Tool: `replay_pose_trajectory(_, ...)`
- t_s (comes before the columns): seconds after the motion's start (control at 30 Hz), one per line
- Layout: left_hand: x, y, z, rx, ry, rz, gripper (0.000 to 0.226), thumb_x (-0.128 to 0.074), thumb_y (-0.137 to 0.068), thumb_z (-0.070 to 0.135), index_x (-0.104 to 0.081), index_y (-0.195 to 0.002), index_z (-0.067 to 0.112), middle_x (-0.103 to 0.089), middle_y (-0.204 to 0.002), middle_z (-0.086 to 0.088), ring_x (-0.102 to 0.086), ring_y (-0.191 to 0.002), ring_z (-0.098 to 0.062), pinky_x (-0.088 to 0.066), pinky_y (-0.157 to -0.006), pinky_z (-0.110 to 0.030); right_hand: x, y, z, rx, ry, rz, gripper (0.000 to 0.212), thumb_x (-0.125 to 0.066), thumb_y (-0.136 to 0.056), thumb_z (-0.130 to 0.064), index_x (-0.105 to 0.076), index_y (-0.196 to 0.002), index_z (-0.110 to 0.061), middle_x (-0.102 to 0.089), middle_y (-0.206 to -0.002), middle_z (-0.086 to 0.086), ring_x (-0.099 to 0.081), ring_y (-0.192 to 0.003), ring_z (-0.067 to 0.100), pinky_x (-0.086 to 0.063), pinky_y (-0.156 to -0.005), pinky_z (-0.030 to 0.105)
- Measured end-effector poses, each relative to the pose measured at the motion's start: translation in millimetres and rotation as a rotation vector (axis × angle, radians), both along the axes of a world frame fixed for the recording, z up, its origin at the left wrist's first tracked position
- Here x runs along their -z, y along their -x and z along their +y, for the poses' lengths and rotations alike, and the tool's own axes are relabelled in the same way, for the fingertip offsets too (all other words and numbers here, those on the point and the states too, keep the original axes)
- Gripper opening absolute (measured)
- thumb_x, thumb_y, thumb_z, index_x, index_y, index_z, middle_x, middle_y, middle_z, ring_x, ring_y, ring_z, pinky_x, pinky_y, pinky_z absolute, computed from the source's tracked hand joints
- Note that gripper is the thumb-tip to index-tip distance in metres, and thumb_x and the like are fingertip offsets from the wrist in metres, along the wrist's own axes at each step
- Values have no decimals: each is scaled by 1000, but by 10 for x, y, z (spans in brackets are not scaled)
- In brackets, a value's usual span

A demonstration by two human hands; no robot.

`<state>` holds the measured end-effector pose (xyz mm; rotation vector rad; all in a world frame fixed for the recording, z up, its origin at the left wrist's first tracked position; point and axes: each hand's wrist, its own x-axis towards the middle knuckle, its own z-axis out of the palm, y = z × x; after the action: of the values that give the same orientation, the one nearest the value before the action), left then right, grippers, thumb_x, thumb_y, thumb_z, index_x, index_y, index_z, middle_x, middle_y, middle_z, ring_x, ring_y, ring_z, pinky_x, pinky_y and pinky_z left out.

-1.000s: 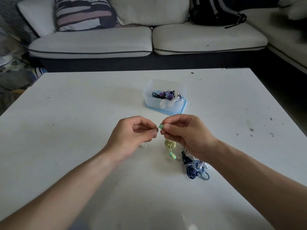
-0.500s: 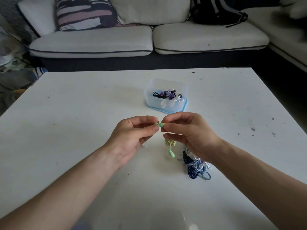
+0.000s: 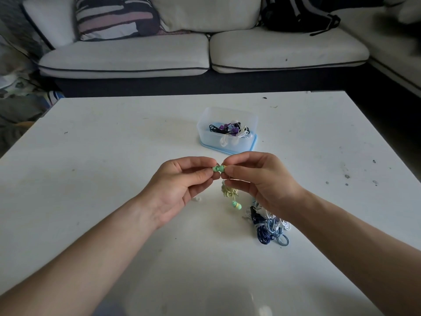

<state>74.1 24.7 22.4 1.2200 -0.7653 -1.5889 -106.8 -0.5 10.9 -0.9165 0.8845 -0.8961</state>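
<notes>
Above desk [image 3: 114, 156] centre: green earbud [image 3: 218, 168] lies 9-to-3 o'clock, left fingers [image 3: 202, 176] pinching tip, right fingers [image 3: 235, 173] clamped on body.

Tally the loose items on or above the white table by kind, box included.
Green earbud heads: 2
Pale yellow cord coils: 1
Blue-and-white cord tangles: 1
Small white curled pieces: 1
Clear plastic boxes, blue base: 1
Total: 6

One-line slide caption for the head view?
Left hand and right hand pinch a green earbud over the white table.
</notes>
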Motion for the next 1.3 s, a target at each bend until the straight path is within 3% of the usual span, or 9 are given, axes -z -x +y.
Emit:
replay_pose_trajectory(0.2,9,-17,2,29,27,-26,19,-61,-82,-10,-70,-89,5,-74,-82,-11,-73,-76,-17,-57,-69,-19,-4,6,-5,-3,9,18,11,-69,-83,7,-72,-85,-3,-71,-82,16,-69,-78,22,-60,-78,31)
replay_pose_trajectory(0.37,27,-50,-13,90,73,-101,22,-71,-65,0,-70,-87,6,-73,-81,-10,-73,-77,-20,-56,-69,-21,-16,36,-17,-51,34,88,9,-70,-83,6,-72,-88,-2,-73,-84,14,-70,-77,20,-57,-69,24)
replay_pose_trajectory(0.53,30,-81,-28,179,82,-182,21,-73,-63,3,-68,-83,7,-74,-79,-9,-73,-76,-21,-55,-63,-20,-11,60,-30,-118,45,88,17,-77,-67,-4,-71,-83,-3,-72,-82,16,-70,-73,21,-59,-70,26)
replay_pose_trajectory(0.73,63,-85,-35,199,71,-204,23,-72,-61,2,-66,-83,6,-73,-78,-12,-73,-72,-19,-55,-61,-20,-31,71,-27,-143,75,119,13,-81,-60,-10,-74,-72,-12,-73,-86,21,-70,-73,23,-60,-73,29)
replay_pose_trajectory(0.83,80,-76,-31,202,67,-211,22,-72,-61,3,-66,-82,7,-74,-77,-12,-72,-71,-18,-54,-64,-22,-34,70,-16,-137,94,138,13,-82,-59,-13,-74,-70,-14,-73,-87,22,-70,-75,25,-60,-74,30)
replay_pose_trajectory(1.0,102,-81,-34,190,64,-209,16,-75,-60,6,-72,-74,14,-74,-81,-14,-73,-76,-22,-41,-77,-36,-19,63,-12,-117,120,158,15,-82,-63,-9,-72,-74,-9,-73,-88,26,-70,-78,30,-59,-81,39)
replay_pose_trajectory(1.13,109,-63,-39,182,57,-208,19,-75,-59,6,-72,-76,12,-74,-81,-13,-73,-75,-21,-41,-79,-37,-6,58,-4,-104,146,213,14,-78,-76,4,-69,-77,-6,-73,-86,25,-71,-75,26,-60,-76,35)
replay_pose_trajectory(1.3,95,-48,-43,186,52,-188,23,-73,-61,4,-67,-83,7,-74,-80,-12,-73,-74,-19,-44,-76,-32,-16,74,-18,-120,91,156,16,-80,-66,-9,-71,-78,-7,-74,-86,21,-71,-77,24,-59,-71,28)
